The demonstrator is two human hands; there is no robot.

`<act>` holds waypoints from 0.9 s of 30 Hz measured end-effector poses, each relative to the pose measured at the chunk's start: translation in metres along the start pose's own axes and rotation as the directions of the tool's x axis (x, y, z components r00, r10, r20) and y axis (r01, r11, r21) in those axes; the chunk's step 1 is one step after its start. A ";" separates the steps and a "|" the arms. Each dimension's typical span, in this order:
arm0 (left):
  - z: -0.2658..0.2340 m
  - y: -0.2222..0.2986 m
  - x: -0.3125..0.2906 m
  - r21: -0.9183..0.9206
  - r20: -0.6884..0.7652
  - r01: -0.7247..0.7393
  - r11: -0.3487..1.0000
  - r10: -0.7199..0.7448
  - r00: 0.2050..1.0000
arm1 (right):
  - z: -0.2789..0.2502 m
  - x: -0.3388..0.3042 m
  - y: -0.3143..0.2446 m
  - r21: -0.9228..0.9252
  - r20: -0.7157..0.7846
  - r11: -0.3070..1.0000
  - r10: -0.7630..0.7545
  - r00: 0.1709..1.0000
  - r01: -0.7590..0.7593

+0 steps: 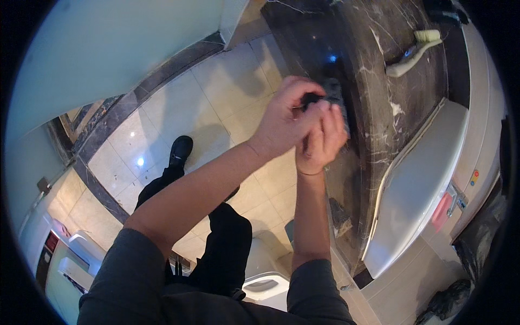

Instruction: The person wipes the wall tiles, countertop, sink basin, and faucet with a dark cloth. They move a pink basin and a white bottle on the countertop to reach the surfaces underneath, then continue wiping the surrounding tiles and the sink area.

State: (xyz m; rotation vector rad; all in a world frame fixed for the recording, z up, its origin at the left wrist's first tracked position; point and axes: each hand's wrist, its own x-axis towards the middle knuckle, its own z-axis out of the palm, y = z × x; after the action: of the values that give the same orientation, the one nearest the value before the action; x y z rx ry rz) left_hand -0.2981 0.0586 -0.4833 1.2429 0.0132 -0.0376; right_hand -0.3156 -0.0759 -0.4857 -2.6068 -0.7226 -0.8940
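My left hand (290, 111) and my right hand (322, 138) meet in front of me, over the edge of a dark marble surface. The fingers of both are curled in and pressed close together. Between and just beyond them shows a dark grey, cloth-like piece (333, 89), with a blacker part by the left fingers. Most of it is hidden by the hands. On the marble (374, 103), farther right, lies a brush with a pale curved handle (409, 64). It is apart from both hands.
A white basin or tub (417, 184) with a chrome tap (459, 199) is at the right. Black plastic bags (447, 300) lie at the lower right. A toilet (265, 286) stands by my legs. Frosted glass (119, 49) spans the left above pale floor tiles (211, 103).
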 end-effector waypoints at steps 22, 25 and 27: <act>-0.058 -0.001 0.120 0.289 -0.153 -0.543 0.788 0.598 0.787 | 0.079 0.114 -0.007 -0.133 -0.083 0.978 -0.172 0.982 0.160; -0.065 -0.032 0.133 0.222 -0.215 -0.430 0.875 0.474 0.854 | 0.114 0.092 0.008 -0.044 0.020 0.999 -0.028 0.999 0.029; -0.094 -0.063 0.134 0.208 -0.249 -0.307 0.929 0.354 0.902 | 0.139 0.083 0.003 0.056 0.023 0.997 -0.054 0.998 0.053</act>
State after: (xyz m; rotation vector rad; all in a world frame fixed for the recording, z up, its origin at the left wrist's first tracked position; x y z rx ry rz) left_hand -0.1657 0.1248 -0.5776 1.3930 0.0466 0.4454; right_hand -0.1900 0.0099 -0.5397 -2.5653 -0.8155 -0.8456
